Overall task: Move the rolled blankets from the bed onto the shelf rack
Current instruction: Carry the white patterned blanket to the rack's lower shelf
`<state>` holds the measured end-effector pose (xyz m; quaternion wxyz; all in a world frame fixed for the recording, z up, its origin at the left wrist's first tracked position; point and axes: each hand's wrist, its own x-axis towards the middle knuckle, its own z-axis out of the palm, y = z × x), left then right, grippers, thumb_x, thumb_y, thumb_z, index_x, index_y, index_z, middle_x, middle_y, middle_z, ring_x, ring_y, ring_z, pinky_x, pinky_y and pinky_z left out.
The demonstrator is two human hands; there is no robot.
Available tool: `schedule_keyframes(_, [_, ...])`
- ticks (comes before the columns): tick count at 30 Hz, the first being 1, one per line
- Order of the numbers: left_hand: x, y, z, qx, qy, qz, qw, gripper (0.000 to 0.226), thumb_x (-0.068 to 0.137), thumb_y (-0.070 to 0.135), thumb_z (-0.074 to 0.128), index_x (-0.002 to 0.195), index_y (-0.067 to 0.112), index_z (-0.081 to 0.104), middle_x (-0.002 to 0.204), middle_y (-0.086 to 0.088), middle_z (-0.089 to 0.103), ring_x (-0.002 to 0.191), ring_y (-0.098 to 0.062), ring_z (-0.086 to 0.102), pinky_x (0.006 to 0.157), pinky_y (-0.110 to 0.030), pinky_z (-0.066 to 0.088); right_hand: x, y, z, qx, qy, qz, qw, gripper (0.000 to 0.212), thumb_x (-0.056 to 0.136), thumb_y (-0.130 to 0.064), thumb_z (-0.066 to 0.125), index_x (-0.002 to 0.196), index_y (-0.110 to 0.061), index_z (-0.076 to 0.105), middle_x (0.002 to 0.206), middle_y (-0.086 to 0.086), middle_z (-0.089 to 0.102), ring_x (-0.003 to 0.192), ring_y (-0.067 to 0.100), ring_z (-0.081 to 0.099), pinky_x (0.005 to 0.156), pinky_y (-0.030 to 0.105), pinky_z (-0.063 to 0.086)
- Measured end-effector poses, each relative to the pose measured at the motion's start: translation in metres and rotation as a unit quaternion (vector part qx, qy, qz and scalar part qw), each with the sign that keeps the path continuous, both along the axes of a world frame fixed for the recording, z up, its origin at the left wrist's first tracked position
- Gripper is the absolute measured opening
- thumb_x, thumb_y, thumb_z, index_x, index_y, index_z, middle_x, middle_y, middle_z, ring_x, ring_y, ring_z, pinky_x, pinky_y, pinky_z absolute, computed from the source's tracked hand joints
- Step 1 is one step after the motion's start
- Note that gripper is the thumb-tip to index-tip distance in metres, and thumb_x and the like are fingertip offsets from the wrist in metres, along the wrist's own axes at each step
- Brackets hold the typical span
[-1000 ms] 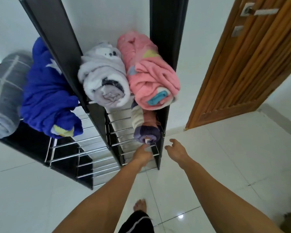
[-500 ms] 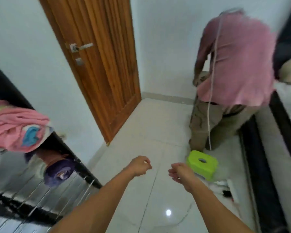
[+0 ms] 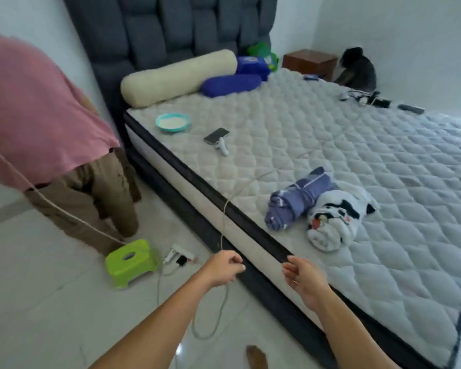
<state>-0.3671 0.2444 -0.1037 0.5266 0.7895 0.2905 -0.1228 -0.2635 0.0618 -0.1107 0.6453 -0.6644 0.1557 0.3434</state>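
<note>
Two rolled blankets lie side by side near the bed's near edge: a blue-purple one (image 3: 298, 199) and a white one with black patches (image 3: 336, 219). The bed (image 3: 383, 262) has a bare quilted mattress. My left hand (image 3: 222, 267) hovers over the floor just short of the bed edge, fingers curled with nothing in them. My right hand (image 3: 302, 278) is over the bed's dark rim, fingers loosely curled and holding nothing. Both hands are well short of the blankets. The shelf rack is out of view.
A person in a pink shirt (image 3: 37, 115) bends over at the left beside the bed. A green stool (image 3: 129, 262) and a power strip (image 3: 180, 255) sit on the floor, with a white cable (image 3: 224, 209) running onto the mattress. A phone (image 3: 216, 135), a bowl (image 3: 173, 122) and bolster pillows (image 3: 176, 77) lie on the bed.
My view has swung from the shelf rack, past the door, round to the bed. Both hands left the rack and now reach toward the bed, with nothing in them.
</note>
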Motion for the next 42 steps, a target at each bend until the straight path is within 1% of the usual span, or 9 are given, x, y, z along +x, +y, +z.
schedule_keyframes(6, [0.116,-0.056,-0.007,-0.075,0.044,-0.05,0.995,0.002,0.094,0.018,0.054,0.094,0.016,0.053,0.077,0.002,0.053,0.056,-0.008,0.051,0.043,-0.015,0.036,0.065,-0.074,-0.034,0.0,0.048,-0.146,0.988,0.018,0.097,-0.012,0.048,0.111,-0.004,0.056,0.09,0.01,0.062,0.079,0.02,0.06,0.067,0.028,0.048])
schedule_keyframes(9, [0.172,-0.074,-0.023,-0.086,0.067,-0.024,0.994,0.005,0.092,0.02,0.056,0.093,0.015,0.055,0.085,-0.004,0.056,0.061,-0.011,0.053,0.051,-0.022,0.04,0.11,-0.094,-0.052,-0.004,0.07,-0.177,0.982,0.035,0.098,-0.014,0.046,0.13,0.0,0.049,0.118,0.014,0.058,0.116,0.031,0.056,0.089,0.034,0.045])
schedule_keyframes(12, [0.223,-0.087,-0.051,-0.045,0.1,-0.047,0.993,0.031,0.089,0.028,0.061,0.116,0.013,0.056,0.107,-0.008,0.062,0.084,-0.022,0.062,0.064,-0.026,0.045,0.168,-0.106,-0.062,-0.013,0.077,-0.2,0.977,0.041,0.098,-0.017,0.048,0.135,-0.001,0.046,0.137,0.019,0.05,0.128,0.031,0.049,0.095,0.037,0.042])
schedule_keyframes(17, [0.292,-0.095,-0.077,0.004,0.137,-0.082,0.987,0.063,0.081,0.046,0.067,0.129,0.008,0.05,0.13,-0.012,0.058,0.117,-0.028,0.057,0.092,-0.034,0.048,0.267,-0.113,-0.064,-0.056,0.07,-0.187,0.978,0.026,0.094,-0.023,0.057,0.111,-0.005,0.057,0.131,0.023,0.054,0.122,0.035,0.053,0.097,0.043,0.047])
schedule_keyframes(20, [0.331,-0.089,-0.076,-0.022,0.13,-0.063,0.989,0.054,0.079,0.048,0.068,0.116,0.012,0.053,0.121,-0.008,0.061,0.102,-0.023,0.058,0.074,-0.033,0.05,0.316,-0.109,-0.067,-0.07,0.059,-0.163,0.982,0.042,0.093,-0.028,0.059,0.125,-0.003,0.052,0.118,0.02,0.058,0.109,0.031,0.057,0.094,0.04,0.045])
schedule_keyframes(23, [0.362,-0.079,-0.071,-0.069,0.156,-0.063,0.983,0.06,0.078,0.052,0.068,0.123,0.018,0.049,0.127,-0.001,0.056,0.103,-0.017,0.055,0.062,-0.029,0.049,0.354,-0.101,-0.074,-0.074,0.061,-0.128,0.987,0.056,0.091,-0.035,0.06,0.134,-0.003,0.045,0.14,0.019,0.048,0.129,0.034,0.045,0.103,0.042,0.039])
schedule_keyframes(29, [0.39,-0.078,-0.073,-0.134,0.252,-0.05,0.957,0.085,0.072,0.048,0.076,0.143,0.024,0.036,0.145,0.003,0.045,0.122,-0.025,0.053,0.084,-0.052,0.056,0.397,-0.077,-0.089,-0.071,0.091,-0.078,0.99,0.079,0.074,-0.044,0.076,0.139,-0.013,0.044,0.135,0.005,0.055,0.119,0.029,0.054,0.083,0.038,0.047])
schedule_keyframes(32, [0.397,-0.08,-0.074,-0.143,0.263,-0.037,0.953,0.078,0.074,0.043,0.076,0.139,0.022,0.038,0.142,0.0,0.046,0.12,-0.029,0.053,0.084,-0.053,0.055,0.409,-0.069,-0.099,-0.066,0.091,-0.086,0.99,0.091,0.065,-0.043,0.083,0.139,-0.012,0.042,0.134,0.008,0.056,0.116,0.03,0.058,0.097,0.043,0.05])
schedule_keyframes(42, [0.39,-0.073,-0.072,-0.096,0.152,-0.019,0.983,0.058,0.073,0.024,0.075,0.126,0.015,0.054,0.122,-0.003,0.061,0.109,-0.023,0.06,0.08,-0.034,0.053,0.396,-0.07,-0.091,-0.086,0.075,-0.122,0.986,0.048,0.078,-0.015,0.072,0.121,-0.004,0.054,0.117,0.016,0.062,0.097,0.032,0.061,0.077,0.04,0.054])
